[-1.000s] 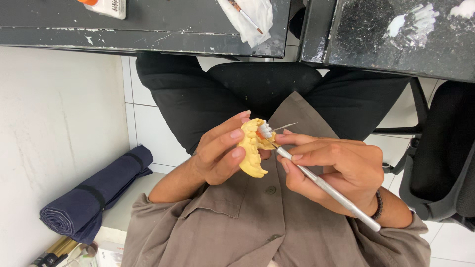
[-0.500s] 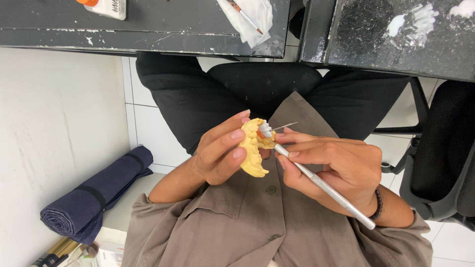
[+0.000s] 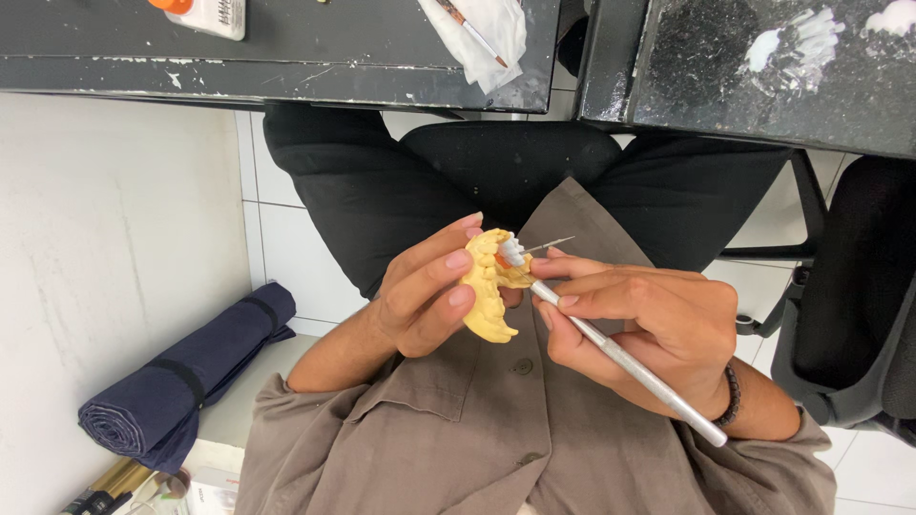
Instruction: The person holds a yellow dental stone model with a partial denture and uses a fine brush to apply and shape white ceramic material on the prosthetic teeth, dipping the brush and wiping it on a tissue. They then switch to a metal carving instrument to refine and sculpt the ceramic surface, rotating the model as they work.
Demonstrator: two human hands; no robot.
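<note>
Left hand (image 3: 425, 296) clenched on yellow cast (image 3: 489, 291) — fingertips on its near face, thumb hidden behind. Cast held mid-frame above lap, tilted, teeth row running 12 to 6 o'clock. White tooth (image 3: 512, 252) seated at cast's 1 o'clock corner. Right hand (image 3: 637, 319) grasping metal tool (image 3: 625, 360) pen-style; shaft lying from 5 o'clock up toward 11 o'clock, thin tip just beside white tooth — contact not discernible. Dark bench (image 3: 315, 67) along 12 o'clock edge, carrying white tissue (image 3: 487, 33) at its lip. Rolled navy cloth (image 3: 186, 377) on floor at 8 o'clock. Black chair (image 3: 849, 315) at 3 o'clock.
</note>
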